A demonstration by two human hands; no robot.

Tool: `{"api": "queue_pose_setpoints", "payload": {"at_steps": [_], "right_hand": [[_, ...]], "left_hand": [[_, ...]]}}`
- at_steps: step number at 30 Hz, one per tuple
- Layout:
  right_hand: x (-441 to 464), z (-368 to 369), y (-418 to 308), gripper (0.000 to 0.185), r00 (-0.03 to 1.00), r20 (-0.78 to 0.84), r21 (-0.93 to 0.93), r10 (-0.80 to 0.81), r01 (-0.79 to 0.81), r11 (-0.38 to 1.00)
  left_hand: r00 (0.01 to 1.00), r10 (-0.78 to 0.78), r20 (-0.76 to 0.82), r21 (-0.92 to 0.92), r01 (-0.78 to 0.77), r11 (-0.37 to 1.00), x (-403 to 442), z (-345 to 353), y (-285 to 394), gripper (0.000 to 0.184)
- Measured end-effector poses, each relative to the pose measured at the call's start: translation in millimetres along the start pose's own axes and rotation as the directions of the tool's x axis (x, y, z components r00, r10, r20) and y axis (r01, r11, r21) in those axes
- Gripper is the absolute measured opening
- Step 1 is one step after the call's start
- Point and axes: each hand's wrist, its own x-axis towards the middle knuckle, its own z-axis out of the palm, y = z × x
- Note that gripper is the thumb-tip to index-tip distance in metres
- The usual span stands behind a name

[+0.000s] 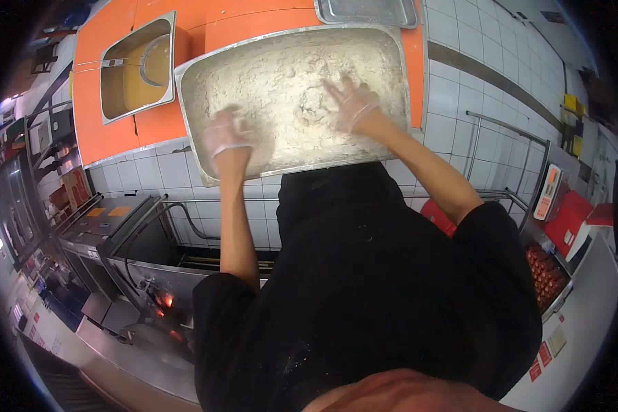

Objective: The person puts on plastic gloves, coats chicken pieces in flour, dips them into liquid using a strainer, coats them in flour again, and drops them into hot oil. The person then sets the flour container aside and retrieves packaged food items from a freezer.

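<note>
A large metal tray [292, 169] holds a deep layer of pale, lumpy flour [275, 89]. My right hand [356, 104], in a clear plastic glove, has its fingers spread over the flour right of the middle, next to several clumps [314, 106] that look coated. On the tray's left side my left hand [228, 132], also gloved, is low over the flour. Motion blurs it, but its fingers look loosely stretched with nothing visible in them. Whether either hand's fingertips touch the flour is hard to make out.
Left of the tray, a metal pan [172, 69] of yellowish liquid holds a wire strainer [147, 63] on the orange table [89, 130]. A shallow metal tray [364, 10] lies beyond. Flames [166, 301] show at lower left; a scale [548, 192] stands at right.
</note>
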Motion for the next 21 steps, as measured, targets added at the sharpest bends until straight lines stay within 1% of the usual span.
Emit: {"api": "queue_pose_setpoints", "payload": {"at_steps": [1, 2, 3, 4, 5, 6, 7, 8, 10, 11, 13, 14, 16, 17, 20, 21], "right_hand": [[3, 4, -3, 0.085, 0.997, 0.074, -0.043, -0.015, 0.018, 0.999], [6, 8, -6, 0.085, 0.988, 0.149, -0.083, -0.028, 0.041, 0.996], [14, 12, -3, 0.082, 0.987, 0.158, 0.04, -0.033, 0.027, 0.999], [27, 12, 7, 0.079, 0.986, 0.162, 0.155, -0.037, 0.012, 0.988], [34, 14, 16, 0.076, 0.985, 0.169, 0.265, -0.043, -0.003, 0.964], [37, 16, 25, 0.073, 0.998, 0.044, 0.369, -0.05, 0.031, 0.929], [41, 15, 34, 0.07, 0.995, -0.089, 0.46, -0.048, 0.084, 0.884], [47, 15, 41, 0.067, 0.976, -0.215, 0.539, -0.039, 0.152, 0.828], [53, 16, 44, 0.067, 0.987, -0.052, 0.357, -0.153, 0.161, 0.92], [54, 21, 43, 0.067, 0.982, 0.033, 0.266, -0.185, 0.17, 0.949], [41, -7, 34, 0.067, 0.984, -0.093, 0.332, -0.155, 0.177, 0.926], [33, -22, 29, 0.067, 0.979, -0.149, 0.362, -0.142, 0.188, 0.913], [21, -31, 20, 0.067, 0.969, -0.169, 0.414, -0.178, 0.234, 0.88], [18, -31, 18, 0.067, 0.964, -0.185, 0.439, -0.189, 0.253, 0.862], [23, -21, 28, 0.067, 0.901, -0.185, 0.362, -0.393, 0.434, 0.825], [22, -23, 26, 0.066, 0.904, -0.217, 0.344, -0.368, 0.423, 0.838]], "left_hand": [[0.99, 0.048, -0.131, 0.19, -0.022, 0.982, 3, -19, -4, 0.039], [0.968, -0.004, -0.25, 0.254, 0.07, 0.965, 1, -26, -13, 0.037], [0.928, -0.045, -0.37, 0.304, 0.166, 0.938, -1, -31, -22, 0.035], [0.868, -0.077, -0.491, 0.334, 0.269, 0.903, 0, -34, -30, 0.034], [0.89, -0.21, -0.404, 0.255, 0.33, 0.909, -3, -32, -42, 0.032], [0.893, -0.332, -0.303, 0.183, 0.396, 0.9, -8, -23, -59, 0.031], [0.876, -0.441, -0.198, 0.114, 0.467, 0.877, -8, -16, -72, 0.031], [0.872, -0.457, -0.179, 0.028, 0.468, 0.883, -9, -6, -84, 0.031], [0.867, -0.483, -0.126, -0.132, 0.468, 0.874, -11, 2, -97, 0.032], [0.878, -0.458, -0.138, -0.112, 0.446, 0.888, -12, 4, -105, 0.031], [0.892, -0.417, -0.175, -0.087, 0.408, 0.909, -5, 4, -107, 0.03], [0.88, -0.451, -0.152, -0.1, 0.44, 0.892, -1, 3, -106, 0.03], [0.858, -0.505, -0.088, -0.106, 0.496, 0.862, 6, -4, -106, 0.031], [0.86, -0.504, -0.081, -0.119, 0.494, 0.861, 11, -6, -106, 0.031], [0.848, -0.526, -0.065, -0.185, 0.508, 0.841, 21, -12, -105, 0.031], [0.84, -0.539, -0.057, -0.22, 0.516, 0.828, 24, -14, -102, 0.031]]}}
